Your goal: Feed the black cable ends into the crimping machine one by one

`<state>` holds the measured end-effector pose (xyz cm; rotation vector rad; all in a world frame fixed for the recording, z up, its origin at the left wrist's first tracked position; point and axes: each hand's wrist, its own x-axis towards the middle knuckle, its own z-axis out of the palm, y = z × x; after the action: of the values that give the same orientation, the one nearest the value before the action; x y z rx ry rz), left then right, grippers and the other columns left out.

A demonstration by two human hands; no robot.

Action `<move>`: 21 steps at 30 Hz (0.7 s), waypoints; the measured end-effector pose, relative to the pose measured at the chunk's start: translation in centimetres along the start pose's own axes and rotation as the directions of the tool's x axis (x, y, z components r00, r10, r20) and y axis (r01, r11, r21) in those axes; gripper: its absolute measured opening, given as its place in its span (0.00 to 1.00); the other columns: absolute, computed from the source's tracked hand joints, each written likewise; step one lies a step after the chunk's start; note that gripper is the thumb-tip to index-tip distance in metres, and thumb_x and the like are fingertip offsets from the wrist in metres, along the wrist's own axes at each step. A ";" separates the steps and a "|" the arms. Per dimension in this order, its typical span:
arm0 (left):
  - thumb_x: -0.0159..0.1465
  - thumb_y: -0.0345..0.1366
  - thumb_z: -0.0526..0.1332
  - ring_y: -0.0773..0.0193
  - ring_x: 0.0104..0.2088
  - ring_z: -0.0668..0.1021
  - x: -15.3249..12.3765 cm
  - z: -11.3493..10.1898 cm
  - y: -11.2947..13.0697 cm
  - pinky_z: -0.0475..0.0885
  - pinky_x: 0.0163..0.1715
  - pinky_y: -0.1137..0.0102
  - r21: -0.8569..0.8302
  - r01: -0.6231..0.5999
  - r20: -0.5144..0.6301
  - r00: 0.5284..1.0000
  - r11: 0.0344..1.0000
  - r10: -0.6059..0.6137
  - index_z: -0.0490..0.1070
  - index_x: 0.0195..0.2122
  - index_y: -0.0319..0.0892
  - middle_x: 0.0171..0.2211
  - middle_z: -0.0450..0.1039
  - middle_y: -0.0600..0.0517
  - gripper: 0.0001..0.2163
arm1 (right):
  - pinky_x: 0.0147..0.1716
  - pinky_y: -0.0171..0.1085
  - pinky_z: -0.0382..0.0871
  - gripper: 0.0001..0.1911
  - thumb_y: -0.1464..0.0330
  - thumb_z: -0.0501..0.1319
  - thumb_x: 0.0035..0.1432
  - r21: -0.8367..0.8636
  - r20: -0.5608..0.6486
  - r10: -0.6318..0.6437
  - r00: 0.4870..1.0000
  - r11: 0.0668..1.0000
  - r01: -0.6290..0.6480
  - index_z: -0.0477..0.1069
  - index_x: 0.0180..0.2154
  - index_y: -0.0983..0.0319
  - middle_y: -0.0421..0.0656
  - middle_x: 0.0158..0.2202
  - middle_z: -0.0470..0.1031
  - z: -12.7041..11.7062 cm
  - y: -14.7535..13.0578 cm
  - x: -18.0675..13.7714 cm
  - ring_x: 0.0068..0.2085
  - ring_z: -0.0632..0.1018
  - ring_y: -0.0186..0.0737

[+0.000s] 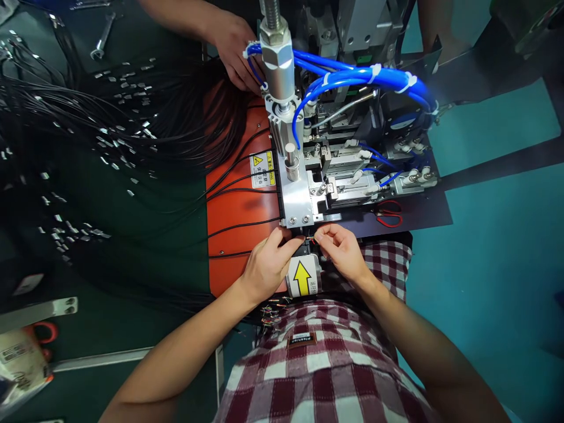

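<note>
Left hand [268, 264] and right hand [339, 249] both pinching thin wire end [312, 238] at machine's [304, 200] front edge, above orange mat [233, 235].

The cables [176, 117] are black, their silver tips scattered bright over a dark green table [110, 235]. Beside it lies an orange plate [233, 229]. The machine block [299, 200] is bare silver. Its hoses [352, 75] are vivid blue, bound with white ties [374, 71]. A warning label [262, 170] is yellow and white with black print. Another label [302, 277] is white with 1 yellow arrow outlined in black. The shirt [326, 364] is checked in dark red, white and grey, with a black tag [302, 341]. The scissors [390, 214] have red handles and lie on a black base [423, 214]. The floor [484, 247] is teal.
</note>
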<state>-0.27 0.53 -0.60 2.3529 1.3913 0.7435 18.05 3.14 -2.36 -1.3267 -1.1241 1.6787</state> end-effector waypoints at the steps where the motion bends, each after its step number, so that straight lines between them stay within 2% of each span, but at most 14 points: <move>1: 0.65 0.28 0.52 0.60 0.38 0.75 0.0 0.0 0.0 0.75 0.36 0.67 0.000 0.001 0.002 1.000 1.000 -0.001 0.72 0.47 0.38 0.39 0.69 0.44 0.13 | 0.18 0.32 0.53 0.12 0.60 0.63 0.54 0.004 0.001 -0.001 1.000 1.000 0.001 0.67 0.29 0.62 0.34 0.19 0.62 0.0 0.0 0.0 0.19 0.61 0.29; 12: 0.65 0.27 0.52 0.60 0.37 0.76 0.1 -0.2 0.1 0.76 0.34 0.68 0.032 -0.008 -0.001 1.000 0.999 0.008 0.72 0.46 0.37 0.38 0.69 0.44 0.13 | 0.19 0.33 0.52 0.11 0.61 0.62 0.55 -0.015 -0.006 -0.028 1.000 0.999 0.028 0.67 0.29 0.62 0.35 0.20 0.62 0.0 0.4 -0.1 0.20 0.60 0.29; 21: 0.65 0.27 0.52 0.60 0.38 0.76 0.1 -0.1 0.2 0.76 0.35 0.68 0.044 0.001 0.004 1.000 0.999 -0.001 0.72 0.47 0.38 0.39 0.69 0.44 0.13 | 0.22 0.34 0.57 0.08 0.64 0.60 0.58 -0.100 -0.047 -0.176 0.983 0.980 0.171 0.66 0.29 0.61 0.37 0.24 0.64 0.2 1.0 -0.3 0.22 0.62 0.31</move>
<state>-0.20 0.49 -0.37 2.3854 1.4211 0.7140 17.87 2.49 -3.17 -1.2855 -1.2631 1.4699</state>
